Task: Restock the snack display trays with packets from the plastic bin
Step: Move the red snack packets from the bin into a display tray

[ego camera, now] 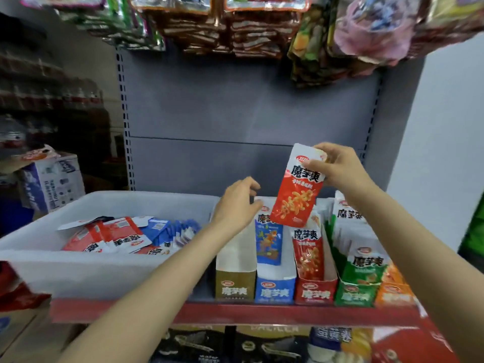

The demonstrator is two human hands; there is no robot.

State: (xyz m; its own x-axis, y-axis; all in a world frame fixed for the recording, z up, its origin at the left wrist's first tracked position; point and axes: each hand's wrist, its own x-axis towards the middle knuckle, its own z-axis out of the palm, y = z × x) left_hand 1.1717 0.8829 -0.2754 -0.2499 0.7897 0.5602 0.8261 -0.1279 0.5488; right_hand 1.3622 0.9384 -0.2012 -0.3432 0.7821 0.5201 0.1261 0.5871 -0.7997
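1. Five cardboard display trays stand side by side on the right part of the red-edged shop shelf (235, 314): a gold tray (235, 285), a blue tray (275, 290), a red tray (315, 290), a green tray (355, 294) and an orange tray (392, 294).
2. The right hand (336, 165) pinches the white top of a red and white snack packet (297, 197) between thumb and fingers. The packet hangs upright in the air, above the red tray and slightly behind it.
3. The left hand (239, 203) holds nothing; its fingers are loosely curled. It is at the back of the gold and blue trays, with the fingertips at the top of a blue packet (269, 239) that stands in the blue tray. I cannot tell if they really touch it.
4. One more red packet (308, 254) stands upright in the red tray, and green packets (362, 268) fill the green tray.
5. The white plastic bin (78, 268) sits on the shelf just to the left of the gold tray. Inside it lie loose red packets (115, 235) and blue packets (167, 229) in a mixed heap.
6. Many colourful snack bags (235, 27) hang in rows above the grey back panel (222, 108) of the shelf.
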